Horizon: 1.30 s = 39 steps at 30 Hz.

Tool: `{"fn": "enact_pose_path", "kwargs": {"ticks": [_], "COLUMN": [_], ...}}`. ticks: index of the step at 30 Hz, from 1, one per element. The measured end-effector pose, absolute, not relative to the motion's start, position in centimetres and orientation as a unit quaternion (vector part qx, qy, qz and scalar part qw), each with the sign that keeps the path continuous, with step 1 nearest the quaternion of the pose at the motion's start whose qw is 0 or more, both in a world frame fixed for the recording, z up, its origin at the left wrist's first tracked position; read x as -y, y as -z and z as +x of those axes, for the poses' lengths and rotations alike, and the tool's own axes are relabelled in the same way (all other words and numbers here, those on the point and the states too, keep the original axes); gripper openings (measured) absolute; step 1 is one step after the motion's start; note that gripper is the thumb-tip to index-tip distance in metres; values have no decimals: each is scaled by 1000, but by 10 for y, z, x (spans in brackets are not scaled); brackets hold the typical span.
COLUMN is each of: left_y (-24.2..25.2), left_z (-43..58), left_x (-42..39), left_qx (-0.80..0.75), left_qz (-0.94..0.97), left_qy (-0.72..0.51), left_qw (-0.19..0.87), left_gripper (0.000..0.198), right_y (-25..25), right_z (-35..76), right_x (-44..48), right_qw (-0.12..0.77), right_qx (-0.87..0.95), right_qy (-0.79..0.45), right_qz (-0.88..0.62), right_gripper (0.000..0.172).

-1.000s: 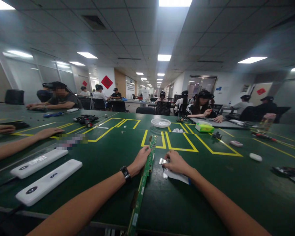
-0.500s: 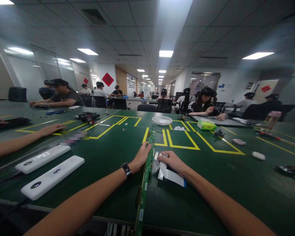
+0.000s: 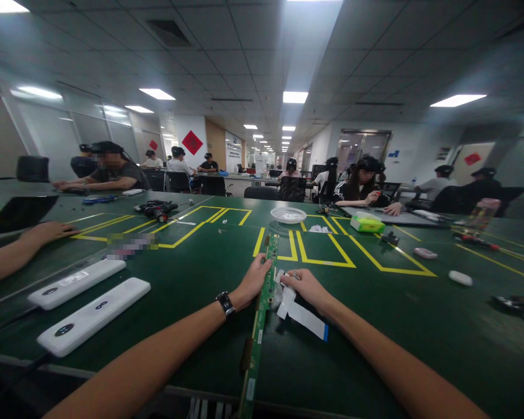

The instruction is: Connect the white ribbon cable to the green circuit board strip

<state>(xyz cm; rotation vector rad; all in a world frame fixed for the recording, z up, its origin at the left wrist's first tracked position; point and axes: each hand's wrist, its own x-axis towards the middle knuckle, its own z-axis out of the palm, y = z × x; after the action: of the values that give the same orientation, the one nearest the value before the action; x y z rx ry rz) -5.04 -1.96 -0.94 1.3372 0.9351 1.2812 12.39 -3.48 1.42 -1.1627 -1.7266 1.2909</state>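
A long, narrow green circuit board runs from the near table edge away from me. My left hand is closed on it near its far end, thumb on top. Just right of the board, my right hand pinches a folded white flat ribbon cable with a blue tip. The cable's upper end is close to the board's right edge; whether it touches a connector there I cannot tell. Something clear and shiny, too blurred to name, shows between the cable and the board.
Two white power strips lie on the left of the green table. Ahead stands a white basket, with a green tissue pack to its right. A co-worker's hand rests at left. A white oval object lies right.
The ribbon cable's free end has swung slightly down, and my right fingers have shifted a little. At left, the co-worker's hand has drawn back leftward and a dark panel there is now raised.
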Motion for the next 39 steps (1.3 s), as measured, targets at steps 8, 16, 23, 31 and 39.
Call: {"fn": "enact_pose_path", "kwargs": {"ticks": [8, 16, 23, 31, 39], "left_y": [11, 7, 4, 1, -4], "left_z": [-51, -48, -44, -43, -44], "left_x": [20, 26, 33, 38, 33], "left_qx": [-379, -382, -402, -396, -288], "left_qz": [559, 584, 643, 646, 545], "left_qy": [-534, -497, -471, -472, -418], "left_qw": [509, 516, 451, 451, 667], "left_gripper": [35, 34, 33, 39, 49], "right_y": [-14, -9, -12, -11, -7], "right_z": [125, 125, 129, 133, 144], "right_x": [36, 33, 34, 30, 18], "right_qw": [339, 324, 302, 298, 299], "right_qx": [664, 662, 702, 728, 737], "right_qy": [-503, -523, -494, -473, -455], "right_qz": [-438, -428, -415, -396, -401], "right_gripper": [31, 32, 36, 39, 44]}}
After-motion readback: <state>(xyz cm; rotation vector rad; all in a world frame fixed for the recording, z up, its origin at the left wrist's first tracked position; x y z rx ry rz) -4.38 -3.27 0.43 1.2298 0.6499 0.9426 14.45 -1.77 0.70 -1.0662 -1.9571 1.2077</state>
